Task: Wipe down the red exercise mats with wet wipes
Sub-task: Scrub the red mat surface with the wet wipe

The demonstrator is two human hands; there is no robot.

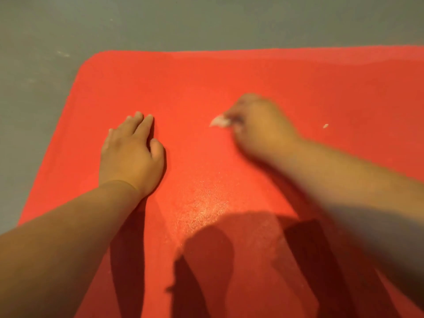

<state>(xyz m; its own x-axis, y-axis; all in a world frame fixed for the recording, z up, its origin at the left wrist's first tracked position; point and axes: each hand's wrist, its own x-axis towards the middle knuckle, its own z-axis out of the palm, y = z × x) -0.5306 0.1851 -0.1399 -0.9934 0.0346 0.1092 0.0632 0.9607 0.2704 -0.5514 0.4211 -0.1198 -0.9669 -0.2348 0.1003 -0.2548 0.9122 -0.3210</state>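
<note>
Centre left, the left hand [132,154] lies flat, fingers straight, on the red mat [206,83]; centre right, the blurred right hand [259,127] pinches a crumpled wet wipe [219,122].

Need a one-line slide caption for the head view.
Left hand flat on the red mat; blurred right hand holds a white wipe on it.

Matt, finely grained red mat [229,88], damp sheen near centre; smooth grey floor [160,24].
</note>
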